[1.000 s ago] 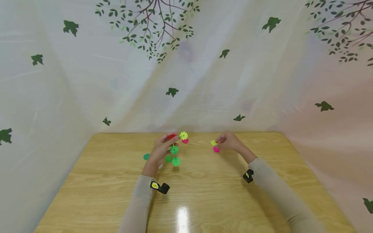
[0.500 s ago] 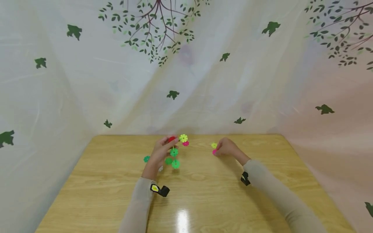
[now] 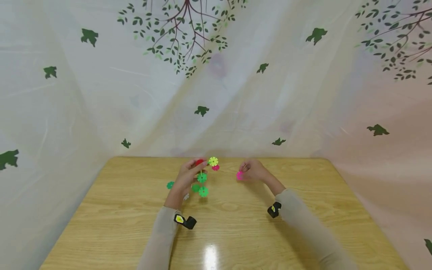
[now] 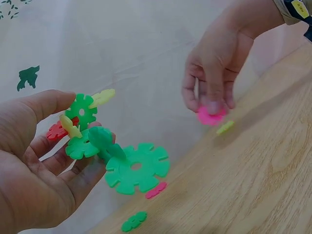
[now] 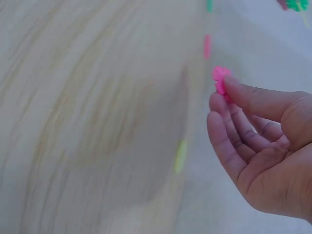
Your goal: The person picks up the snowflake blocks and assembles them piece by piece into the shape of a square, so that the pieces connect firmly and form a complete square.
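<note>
My left hand [image 3: 183, 182] holds a joined cluster of notched plastic snowflake discs above the table. In the left wrist view, the cluster has a large green disc [image 4: 146, 170] at its end, smaller green discs [image 4: 82, 111], a red disc [image 4: 56, 130] and yellow discs [image 4: 103, 97]. To the right, my right hand [image 3: 255, 171] pinches a single pink disc [image 5: 220, 80] between thumb and fingers, apart from the cluster. Below that hand, a yellow disc [image 4: 225, 127] lies on the table; the hand hides it in the head view.
On the wooden table [image 3: 222, 225] lie another pink disc [image 3: 216, 168], a teal disc [image 3: 170, 185] beside my left wrist, and a whitish disc [image 3: 186, 196] partly behind that wrist. A pale curtain [image 3: 162, 127] with leaf prints hangs behind the table's far edge.
The right hand first reached by the yellow and pink discs, then took hold of the pink one and moved left with it. The left hand with the cluster has stayed nearly still.
</note>
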The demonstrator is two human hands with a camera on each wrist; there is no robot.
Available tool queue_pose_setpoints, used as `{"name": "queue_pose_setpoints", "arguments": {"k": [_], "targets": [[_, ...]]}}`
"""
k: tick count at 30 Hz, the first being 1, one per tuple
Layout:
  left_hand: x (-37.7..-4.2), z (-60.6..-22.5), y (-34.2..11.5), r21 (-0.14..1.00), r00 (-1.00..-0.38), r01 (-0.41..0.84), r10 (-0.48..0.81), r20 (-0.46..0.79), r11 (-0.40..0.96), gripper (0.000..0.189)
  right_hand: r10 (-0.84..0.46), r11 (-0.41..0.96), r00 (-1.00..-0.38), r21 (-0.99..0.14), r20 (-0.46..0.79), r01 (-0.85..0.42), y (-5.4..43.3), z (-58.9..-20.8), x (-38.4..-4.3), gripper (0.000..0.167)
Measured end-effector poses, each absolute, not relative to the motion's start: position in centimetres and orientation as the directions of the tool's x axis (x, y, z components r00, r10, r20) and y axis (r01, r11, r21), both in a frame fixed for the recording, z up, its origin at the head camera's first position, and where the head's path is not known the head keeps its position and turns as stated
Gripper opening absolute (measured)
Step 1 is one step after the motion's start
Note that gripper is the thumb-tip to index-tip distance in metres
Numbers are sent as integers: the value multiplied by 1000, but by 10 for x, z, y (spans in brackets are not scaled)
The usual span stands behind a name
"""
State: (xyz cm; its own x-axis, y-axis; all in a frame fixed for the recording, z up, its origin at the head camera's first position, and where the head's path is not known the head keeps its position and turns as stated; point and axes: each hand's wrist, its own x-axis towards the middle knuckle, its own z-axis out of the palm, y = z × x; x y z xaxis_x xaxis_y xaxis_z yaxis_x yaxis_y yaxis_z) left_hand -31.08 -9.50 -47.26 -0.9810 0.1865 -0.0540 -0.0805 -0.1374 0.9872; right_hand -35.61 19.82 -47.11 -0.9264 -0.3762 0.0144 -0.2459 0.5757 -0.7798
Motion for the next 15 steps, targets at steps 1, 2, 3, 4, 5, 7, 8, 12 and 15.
{"name": "queue_pose_setpoints", "arguments": {"k": [1,2,3,4,5,7,8,12,15], "targets": [[-311,-473,-95,988,-981,-79,189,-53,-136,45,-378,530,-925,-810,38,-250,195,-468,-356,12],[-311,-472,-95,987,-980,-80,190,-53,-136,46,-379,486,-924,-837,59,-253,192,-465,-355,15],[-311,-473,-95,987,-980,-79,191,-52,-137,47,-377,441,-923,-862,74,-250,189,-462,-355,17],[-312,-473,-95,987,-980,-79,190,-52,-139,47,-378,402,-922,-881,89,-250,186,-459,-354,19],[-312,-473,-95,987,-980,-79,190,-52,-140,48,-372,368,-923,-897,99,-245,182,-457,-354,21],[-311,-473,-94,986,-980,-81,189,-53,-144,49,-351,317,-930,-921,109,-228,177,-452,-352,23],[-311,-473,-94,986,-981,-81,189,-53,-142,49,-341,298,-933,-928,115,-223,174,-450,-351,22],[-311,-474,-93,987,-980,-82,192,-55,-136,50,-304,202,-939,-952,160,-228,165,-445,-348,19],[-312,-475,-93,987,-980,-89,189,-62,-137,47,-283,143,-939,-959,197,-244,160,-444,-347,19]]}}
